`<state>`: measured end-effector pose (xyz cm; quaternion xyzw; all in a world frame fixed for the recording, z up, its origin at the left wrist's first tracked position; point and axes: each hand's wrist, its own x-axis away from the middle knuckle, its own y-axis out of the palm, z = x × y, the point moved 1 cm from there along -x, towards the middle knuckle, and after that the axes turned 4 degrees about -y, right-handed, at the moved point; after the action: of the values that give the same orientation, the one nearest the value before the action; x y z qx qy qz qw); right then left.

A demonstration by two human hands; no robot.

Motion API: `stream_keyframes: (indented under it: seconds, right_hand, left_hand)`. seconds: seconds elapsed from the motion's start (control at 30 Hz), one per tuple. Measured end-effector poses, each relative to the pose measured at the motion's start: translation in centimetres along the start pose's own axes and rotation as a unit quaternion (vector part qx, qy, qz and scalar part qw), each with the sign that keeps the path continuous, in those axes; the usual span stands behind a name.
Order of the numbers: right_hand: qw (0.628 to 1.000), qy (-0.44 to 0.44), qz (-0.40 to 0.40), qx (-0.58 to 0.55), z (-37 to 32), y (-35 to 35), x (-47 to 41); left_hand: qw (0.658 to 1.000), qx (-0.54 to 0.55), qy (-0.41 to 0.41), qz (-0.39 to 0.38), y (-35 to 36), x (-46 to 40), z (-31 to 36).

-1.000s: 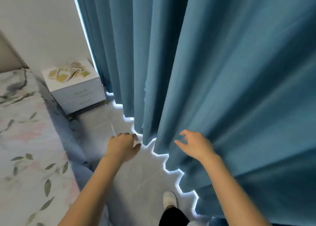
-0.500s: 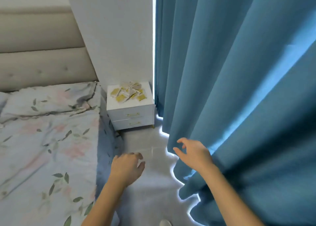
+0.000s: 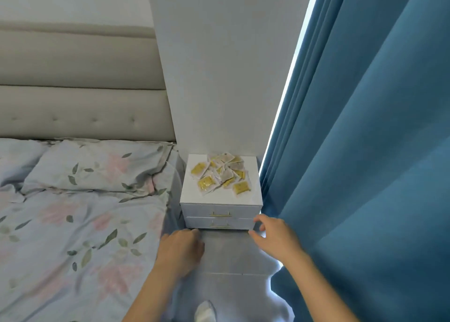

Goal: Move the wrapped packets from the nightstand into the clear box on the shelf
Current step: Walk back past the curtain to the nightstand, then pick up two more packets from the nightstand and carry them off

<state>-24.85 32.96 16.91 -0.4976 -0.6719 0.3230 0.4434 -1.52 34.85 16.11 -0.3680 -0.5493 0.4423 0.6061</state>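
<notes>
Several wrapped packets (image 3: 221,173), yellow and pale, lie in a loose pile on top of the white two-drawer nightstand (image 3: 194,195). The nightstand stands ahead of me between the bed and the curtain. My left hand (image 3: 181,250) hangs in front of it at floor level, fingers loosely curled, holding nothing. My right hand (image 3: 274,235) is raised near the nightstand's lower right corner, fingers relaxed and spread, empty. Both hands are short of the packets. The clear box and the shelf are out of view.
A bed with floral bedding (image 3: 73,224) and a padded beige headboard (image 3: 80,83) fills the left. A blue curtain (image 3: 365,151) hangs along the right, close to my right arm. A narrow strip of grey floor (image 3: 231,256) leads to the nightstand. My foot (image 3: 205,312) shows below.
My view has swung left and forward, so the nightstand now sits centred and nearer. Both hands stay empty and have come closer to its front.
</notes>
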Motion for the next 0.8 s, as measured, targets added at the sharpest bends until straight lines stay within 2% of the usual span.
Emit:
stream_keyframes:
  seconds: [0.13, 0.27, 0.43, 0.67, 0.8]
  right_hand:
    - [1.0, 0.002, -0.019, 0.007, 0.0, -1.5, -8.4]
    - [0.999, -0.006, -0.029, 0.014, 0.3, -2.5, -16.2]
    - [0.998, -0.047, -0.033, 0.01, 1.4, -2.3, -26.3]
    - [0.993, -0.069, -0.083, 0.043, 6.1, 1.6, -37.2]
    - [0.992, -0.023, -0.116, 0.039, 9.8, 5.5, -41.4]
  left_hand:
    - [1.0, -0.018, 0.008, 0.005, -2.7, -8.0, -0.2]
    - [1.0, -0.007, 0.003, -0.025, -4.3, -15.3, 0.2]
    - [0.999, -0.014, -0.006, -0.034, -4.8, -24.5, 1.8]
    - [0.996, 0.003, -0.068, -0.061, -1.8, -34.9, 2.9]
    - [0.991, 0.004, -0.096, -0.09, 1.0, -38.8, 2.8]
